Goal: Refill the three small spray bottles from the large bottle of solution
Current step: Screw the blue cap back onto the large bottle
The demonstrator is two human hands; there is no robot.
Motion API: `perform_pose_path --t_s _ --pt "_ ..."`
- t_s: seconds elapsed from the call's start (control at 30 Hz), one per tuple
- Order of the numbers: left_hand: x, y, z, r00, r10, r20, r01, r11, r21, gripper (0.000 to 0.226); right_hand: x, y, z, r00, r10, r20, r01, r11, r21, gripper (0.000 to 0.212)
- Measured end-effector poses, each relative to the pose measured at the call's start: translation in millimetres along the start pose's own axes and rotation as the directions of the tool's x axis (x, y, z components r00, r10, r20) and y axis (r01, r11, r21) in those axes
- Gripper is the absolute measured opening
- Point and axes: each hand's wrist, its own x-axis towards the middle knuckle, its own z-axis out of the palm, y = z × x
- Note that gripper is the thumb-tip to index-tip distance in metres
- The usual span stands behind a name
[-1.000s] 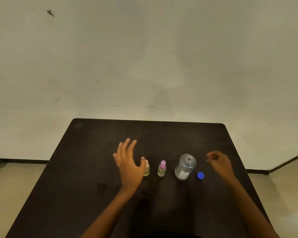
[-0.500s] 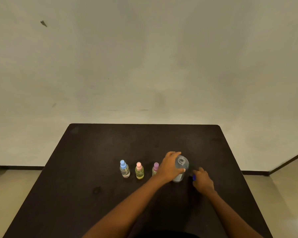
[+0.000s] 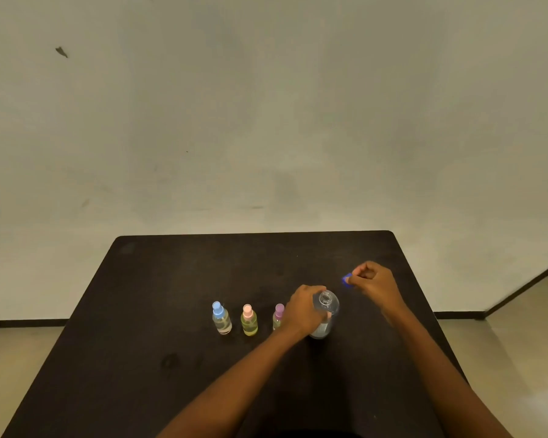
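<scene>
Left hand (image 3: 302, 309) is wrapped round the shoulder of the large bottle (image 3: 329, 308), fingers curled on it from the nine o'clock side, and that looks like a steadying grip: the bottle stands upright on the table with its mouth open, so a firm hold keeps it from tipping. Right hand (image 3: 372, 281) is up at about two o'clock from that bottle, well clear of the table top, pinching the blue cap (image 3: 347, 279) between thumb and fingertips, held out of the way of the open neck. Whether the cap is bound for the neck or for the table, I can't say. Out at nine o'clock stand the three small spray bottles in a neat row, tops all on: the purple-topped bottle (image 3: 278, 314) tucked just behind the left wrist, possibly touching it, hard to tell from here; then the pink-topped bottle (image 3: 249, 322) and the blue-topped bottle (image 3: 221, 319), spaced apart, easy to reach one at a time. Each shows pale liquid inside. Round it all, a plain pale wall (image 3: 266, 105) at twelve o'clock, glossy beige floor (image 3: 503, 343) at three, a dark matte table (image 3: 203, 273), and one small dark mark (image 3: 61, 52) high at ten.
</scene>
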Motion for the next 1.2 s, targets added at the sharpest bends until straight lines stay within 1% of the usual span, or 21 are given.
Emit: perform_pose_path --t_s 0.1,0.17,0.27,0.4,0.5,0.6,0.67,0.8,0.9,0.97,1.07,1.2 --pt "-1 3 -3 1.000 0.006 0.006 -0.006 1.000 0.021 0.058 -11 -13 4 1.000 -0.005 0.015 0.002 0.987 0.161 0.017" --pt "-1 3 -5 1.000 0.004 0.014 -0.004 1.000 0.016 0.058 -16 -14 8 1.000 -0.016 0.020 0.011 0.976 0.219 0.024" --pt "-3 4 -7 1.000 0.024 0.002 -0.024 1.000 0.004 0.054 -21 -12 15 1.000 -0.007 0.024 0.001 0.967 0.257 0.022" --pt "-6 4 -6 1.000 0.016 -0.022 -0.016 1.000 -0.008 0.049 -29 -7 25 0.999 -0.033 -0.043 0.043 0.969 0.242 0.018" --pt "-7 6 -5 1.000 0.019 -0.025 -0.018 1.000 0.008 0.041 -33 -2 31 0.997 -0.065 -0.049 0.073 0.980 0.185 0.023" --pt "-8 7 -7 0.999 0.036 -0.024 -0.035 0.998 0.052 0.040 -34 1 36 0.993 -0.117 -0.027 0.119 0.990 0.081 0.027" --pt "-8 7 -6 0.999 0.037 -0.028 -0.036 0.998 0.041 0.039 -36 2 38 0.990 -0.141 -0.007 0.141 0.990 0.005 0.027" --pt "-8 5 -3 0.999 0.023 -0.033 -0.021 0.999 0.042 0.034 -36 7 41 0.982 -0.185 0.046 0.190 0.973 -0.134 0.026" --pt "-7 1 0 0.999 0.019 -0.041 -0.018 0.999 0.035 0.035 -35 10 43 0.972 -0.220 0.085 0.234 0.948 -0.218 0.025" --pt "-9 2 0 0.999 0.004 -0.041 -0.002 0.998 0.061 0.036 -35 11 42 0.969 -0.234 0.081 0.247 0.937 -0.248 0.025" --pt "-8 0 2 0.999 -0.005 -0.047 0.007 1.000 0.027 0.035 -36 13 45 0.966 -0.251 0.058 0.257 0.927 -0.271 0.026" --pt "-8 -1 1 0.999 0.017 -0.048 -0.015 0.999 0.047 0.032 -37 15 47 0.966 -0.254 0.040 0.253 0.913 -0.319 0.036"
